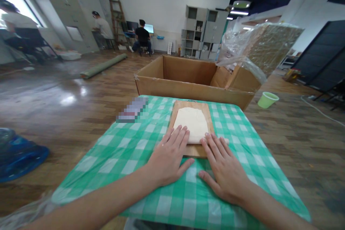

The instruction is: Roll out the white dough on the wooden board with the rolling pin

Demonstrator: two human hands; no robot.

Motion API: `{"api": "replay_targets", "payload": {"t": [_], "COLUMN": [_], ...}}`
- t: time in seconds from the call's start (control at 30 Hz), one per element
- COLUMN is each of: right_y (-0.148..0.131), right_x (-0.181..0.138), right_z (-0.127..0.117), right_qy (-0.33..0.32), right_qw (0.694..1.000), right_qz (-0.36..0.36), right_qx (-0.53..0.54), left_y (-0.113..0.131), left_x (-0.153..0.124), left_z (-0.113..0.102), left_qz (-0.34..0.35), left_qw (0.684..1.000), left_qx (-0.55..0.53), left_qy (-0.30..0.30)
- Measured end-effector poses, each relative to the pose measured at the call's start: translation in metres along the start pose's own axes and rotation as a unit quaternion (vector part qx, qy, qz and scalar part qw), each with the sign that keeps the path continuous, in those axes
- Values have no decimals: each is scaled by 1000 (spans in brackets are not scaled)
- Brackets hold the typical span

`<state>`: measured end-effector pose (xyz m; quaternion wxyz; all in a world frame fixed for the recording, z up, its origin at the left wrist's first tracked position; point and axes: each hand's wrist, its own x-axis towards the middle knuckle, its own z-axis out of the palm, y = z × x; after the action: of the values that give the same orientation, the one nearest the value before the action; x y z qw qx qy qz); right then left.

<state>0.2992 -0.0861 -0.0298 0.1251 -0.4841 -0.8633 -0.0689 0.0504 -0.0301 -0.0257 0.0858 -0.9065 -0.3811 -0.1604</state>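
Note:
A pale slab of dough (192, 123) lies on a wooden board (201, 150) on a table with a green-and-white checked cloth (129, 151). My left hand (169, 156) lies flat and open, fingertips touching the near left edge of the dough. My right hand (225, 167) lies flat and open too, fingers stretched over the board's near right corner, fingertips at the dough's near right edge. Neither hand holds anything.
An open cardboard box (194, 79) stands right behind the table, with a plastic-wrapped bundle (266, 46) leaning on its right side. A green bucket (266, 99) sits on the floor at right, a blue bag (18, 152) at left. People work far back.

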Motion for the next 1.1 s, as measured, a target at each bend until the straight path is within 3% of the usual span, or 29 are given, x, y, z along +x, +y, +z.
{"api": "replay_targets", "payload": {"t": [0.5,1.1], "right_y": [-8,23], "right_x": [-23,30], "right_z": [-12,-12], "right_qy": [-14,-23], "right_qw": [999,999], "right_qz": [-30,-6], "right_qx": [27,32], "left_y": [17,-32], "left_x": [-29,35], "left_z": [-13,-2], "left_qz": [28,20], "left_qw": [1000,998], "left_qx": [-6,-51], "left_qy": [-13,-39]}}
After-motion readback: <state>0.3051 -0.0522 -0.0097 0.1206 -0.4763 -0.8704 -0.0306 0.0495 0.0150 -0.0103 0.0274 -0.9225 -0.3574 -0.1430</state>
